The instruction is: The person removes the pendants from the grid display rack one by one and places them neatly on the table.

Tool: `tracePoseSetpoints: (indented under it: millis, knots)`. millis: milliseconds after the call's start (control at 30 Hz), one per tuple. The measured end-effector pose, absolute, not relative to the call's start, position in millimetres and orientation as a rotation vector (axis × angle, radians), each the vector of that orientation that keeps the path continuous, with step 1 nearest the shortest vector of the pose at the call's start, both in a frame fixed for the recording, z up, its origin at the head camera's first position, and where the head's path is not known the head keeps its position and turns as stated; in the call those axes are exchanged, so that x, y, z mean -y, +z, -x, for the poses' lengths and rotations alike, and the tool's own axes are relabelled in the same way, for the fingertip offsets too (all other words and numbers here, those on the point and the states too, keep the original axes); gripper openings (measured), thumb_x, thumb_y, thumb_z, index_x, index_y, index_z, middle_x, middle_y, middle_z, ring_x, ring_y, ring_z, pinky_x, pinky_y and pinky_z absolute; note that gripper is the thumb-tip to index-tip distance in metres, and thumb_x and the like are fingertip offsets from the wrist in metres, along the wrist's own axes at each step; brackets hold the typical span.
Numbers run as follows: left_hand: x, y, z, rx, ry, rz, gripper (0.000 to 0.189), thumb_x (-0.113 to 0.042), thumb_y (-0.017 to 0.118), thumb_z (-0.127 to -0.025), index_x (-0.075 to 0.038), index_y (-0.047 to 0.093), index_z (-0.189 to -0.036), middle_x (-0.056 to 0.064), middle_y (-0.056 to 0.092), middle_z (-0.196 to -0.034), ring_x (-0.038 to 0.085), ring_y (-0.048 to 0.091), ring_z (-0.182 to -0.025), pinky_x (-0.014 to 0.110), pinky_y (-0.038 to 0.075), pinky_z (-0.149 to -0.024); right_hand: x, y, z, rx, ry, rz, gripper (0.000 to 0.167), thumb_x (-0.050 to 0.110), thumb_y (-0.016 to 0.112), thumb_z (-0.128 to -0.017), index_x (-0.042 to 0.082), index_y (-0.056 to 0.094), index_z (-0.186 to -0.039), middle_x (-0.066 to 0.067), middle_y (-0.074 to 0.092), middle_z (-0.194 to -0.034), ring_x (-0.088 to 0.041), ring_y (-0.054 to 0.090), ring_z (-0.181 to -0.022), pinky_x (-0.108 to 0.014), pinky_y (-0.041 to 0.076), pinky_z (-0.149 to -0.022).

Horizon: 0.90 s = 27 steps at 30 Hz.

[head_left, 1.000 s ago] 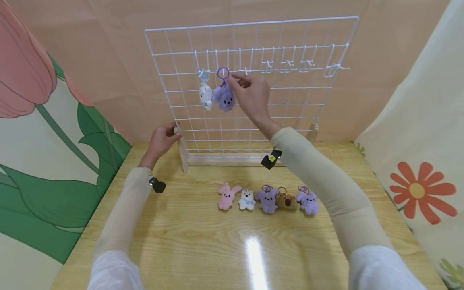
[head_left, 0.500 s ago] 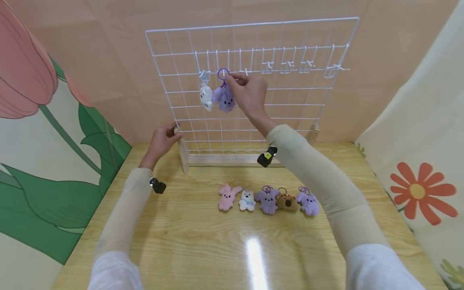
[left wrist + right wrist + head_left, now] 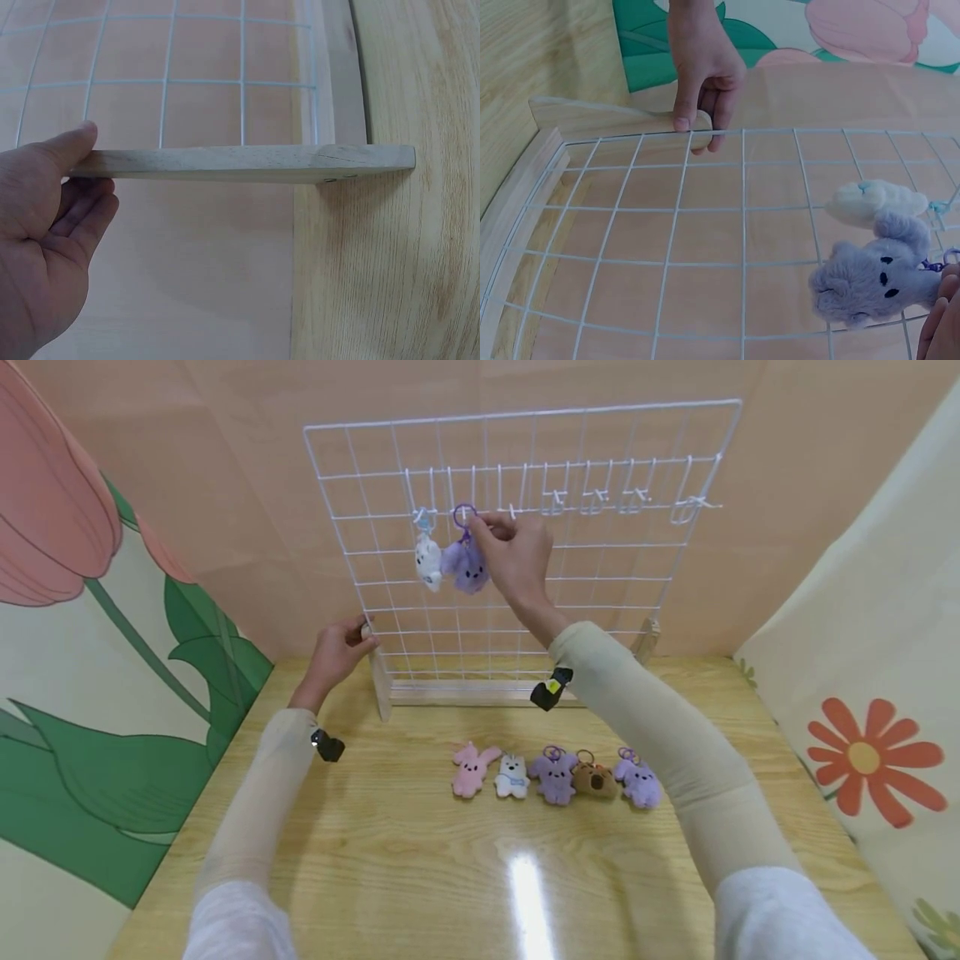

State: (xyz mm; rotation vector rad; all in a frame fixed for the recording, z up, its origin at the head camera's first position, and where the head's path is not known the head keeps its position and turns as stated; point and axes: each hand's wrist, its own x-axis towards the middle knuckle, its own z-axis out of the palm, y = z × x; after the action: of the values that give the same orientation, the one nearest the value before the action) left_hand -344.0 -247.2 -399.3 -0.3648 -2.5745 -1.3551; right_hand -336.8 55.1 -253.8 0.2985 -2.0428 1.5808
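Your right hand (image 3: 519, 556) pinches the purple keychain (image 3: 469, 570) at its ring (image 3: 465, 504), before the white grid (image 3: 242, 82); your left hand (image 3: 335, 652) grips the wooden upright (image 3: 247, 159). Whether the ring is hooked is unclear.

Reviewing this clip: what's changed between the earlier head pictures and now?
Very little: the right hand and forearm have shifted slightly left in the head view, fingers at the upper purple plush. No grip visibly taken or released. The left hand on the wooden side piece, the hanging white plush and five plush toys below stayed put.
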Motion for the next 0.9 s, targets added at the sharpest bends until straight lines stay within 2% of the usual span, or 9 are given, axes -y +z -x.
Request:
tracePoseSetpoints:
  millis: [133,567,800,900]
  knots:
    - [247,-400,343,2.575,-1.372,0.367,0.049,-0.008,0.071,-0.097,0.005,0.055,-0.141,0.027,0.068,-0.123,0.035,0.068,-0.107,0.015,0.056,-0.079,-55,-256,334,2.012,1.620,-0.319,0.022,0.029,0.076,-0.095,0.009,0.081,-0.103,-0.006,0.078,-0.089,-0.013,0.068,-0.071,-0.021,0.055,-0.061]
    - [247,-400,342,2.575,-1.344,0.367,0.049,-0.009,0.071,-0.097,0.005,0.055,-0.141,0.027,0.068,-0.123,0.036,0.068,-0.108,0.018,0.057,-0.082,-56,-259,316,1.905,1.702,-0.377,0.016,0.022,0.078,-0.093,0.007,0.080,-0.098,-0.004,0.074,-0.082,-0.012,0.062,-0.069,-0.022,0.050,-0.061]
    - [246,-399,341,2.572,-1.379,0.364,0.050,-0.009,0.071,-0.097,0.005,0.054,-0.143,0.027,0.067,-0.126,0.036,0.067,-0.110,0.013,0.055,-0.079,-55,-256,303,1.885,1.706,-0.390,0.018,0.021,0.078,-0.093,0.005,0.080,-0.101,-0.009,0.076,-0.086,-0.012,0.065,-0.071,-0.021,0.053,-0.064]
    - [246,-398,340,2.572,-1.374,0.369,0.051,-0.009,0.071,-0.097,0.005,0.053,-0.143,0.027,0.067,-0.126,0.036,0.067,-0.110,0.015,0.056,-0.081,-54,-255,301,1.881,1.705,-0.405,0.018,0.019,0.078,-0.093,0.003,0.079,-0.102,-0.012,0.077,-0.089,-0.013,0.065,-0.071,-0.019,0.053,-0.064]
